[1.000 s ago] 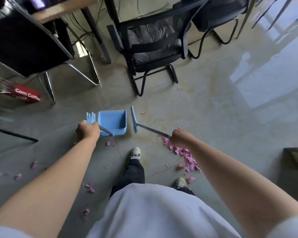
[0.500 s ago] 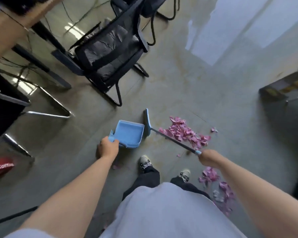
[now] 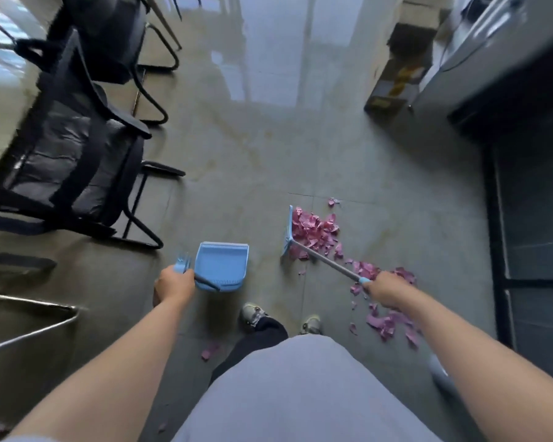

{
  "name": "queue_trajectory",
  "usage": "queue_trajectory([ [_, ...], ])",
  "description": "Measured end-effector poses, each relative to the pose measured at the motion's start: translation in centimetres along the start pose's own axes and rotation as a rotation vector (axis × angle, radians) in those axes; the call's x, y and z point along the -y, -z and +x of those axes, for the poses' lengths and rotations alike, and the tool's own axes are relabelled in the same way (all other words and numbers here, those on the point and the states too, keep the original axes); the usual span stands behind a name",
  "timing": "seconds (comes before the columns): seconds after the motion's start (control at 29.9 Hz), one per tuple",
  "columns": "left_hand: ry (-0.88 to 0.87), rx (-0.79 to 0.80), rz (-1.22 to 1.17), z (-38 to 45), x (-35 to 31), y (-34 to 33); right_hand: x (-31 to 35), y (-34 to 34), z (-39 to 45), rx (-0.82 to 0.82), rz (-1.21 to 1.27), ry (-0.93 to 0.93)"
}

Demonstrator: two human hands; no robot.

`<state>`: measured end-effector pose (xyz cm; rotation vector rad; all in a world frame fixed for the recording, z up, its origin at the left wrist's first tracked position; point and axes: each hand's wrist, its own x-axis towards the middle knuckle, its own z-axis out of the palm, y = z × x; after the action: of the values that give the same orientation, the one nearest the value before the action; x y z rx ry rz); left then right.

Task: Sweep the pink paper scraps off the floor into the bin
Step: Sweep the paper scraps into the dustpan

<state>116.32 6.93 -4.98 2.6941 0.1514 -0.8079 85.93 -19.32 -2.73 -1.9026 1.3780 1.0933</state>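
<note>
Head view shows little done: the dustpan (image 3: 221, 264), gripped by the left hand (image 3: 174, 286), looks empty, though blur hinders. Right hand (image 3: 386, 289) clasps the broom (image 3: 320, 252) beside the pink scraps (image 3: 315, 232) heaped on the floor (image 3: 268, 161); no bin visible.

Dustpan (image 3: 221, 264) left of broom (image 3: 288, 232), scraps (image 3: 315, 232) right of broom head

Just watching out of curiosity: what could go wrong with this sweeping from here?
The blue broom head stands between the big pile of pink paper scraps and the blue plastic dustpan, so a sweep might miss the pile. Loose pink scraps by the right hand and one pink scrap near the feet could get trodden or left.
</note>
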Motion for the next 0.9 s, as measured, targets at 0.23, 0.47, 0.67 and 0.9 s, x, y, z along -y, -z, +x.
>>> queue_trajectory([
  [0.23, -0.099, 0.014, 0.068, -2.1, -0.8, -2.5, -7.6, 0.4, -1.2, 0.159, 0.841, -0.080],
  [0.47, -0.263, 0.106, 0.222, -2.6, -1.9, -3.2, -8.5, 2.6, 0.9, 0.150, 0.980, -0.113],
  [0.67, -0.369, 0.204, 0.467, -1.5, -3.5, -4.7, -8.4, 3.5, 4.1, -0.081, 0.766, -0.090],
  [0.9, -0.403, 0.234, 0.449, -0.9, -4.1, -7.5, -7.6, 0.3, 7.7, -0.125, 0.739, -0.169],
])
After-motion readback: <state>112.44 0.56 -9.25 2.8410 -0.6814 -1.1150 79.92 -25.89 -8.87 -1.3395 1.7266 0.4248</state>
